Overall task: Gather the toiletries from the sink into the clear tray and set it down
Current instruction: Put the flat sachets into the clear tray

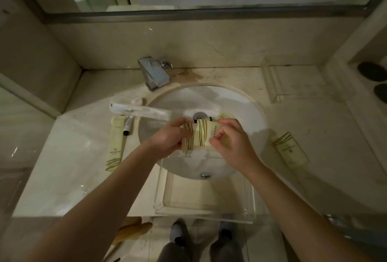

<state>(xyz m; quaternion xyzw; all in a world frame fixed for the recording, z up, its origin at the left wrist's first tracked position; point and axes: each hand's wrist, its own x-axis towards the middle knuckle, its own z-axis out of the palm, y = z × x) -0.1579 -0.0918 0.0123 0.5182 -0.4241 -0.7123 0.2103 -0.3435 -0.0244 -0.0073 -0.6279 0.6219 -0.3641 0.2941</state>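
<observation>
**Packets over the basin: bunch them tight, then drop into tray**

Packets [199,136] sit mid-frame above the sink [240,102], held between both hands. Left hand [167,138] grips the left edge of the striped bundle, fingers curled round it; right hand [228,138] pinches the right edge, thumb and fingers closed on it. A small dark-capped bottle [206,118] looks tucked at the top of the bundle, near the drain; can't tell if it's held or just lying in the basin.

To do it well, imo: square the packets into one stack w/ both hands, shift grip under the stack so nothing slips out, then carry low and toward the tray [207,196], which lies at lower centre on the table [62,167] edge, partly overlapping the sink rim. Lay them flat along the tray floor, not on end.

Orientation: bundle's long axis runs roughly up-down in frame, tilted slightly; stripes at the lower end, printed name along the right side.

Left to gather: tube [114,142] and long wrapper [140,111] at mid-left, box [291,149] at mid-right.
</observation>
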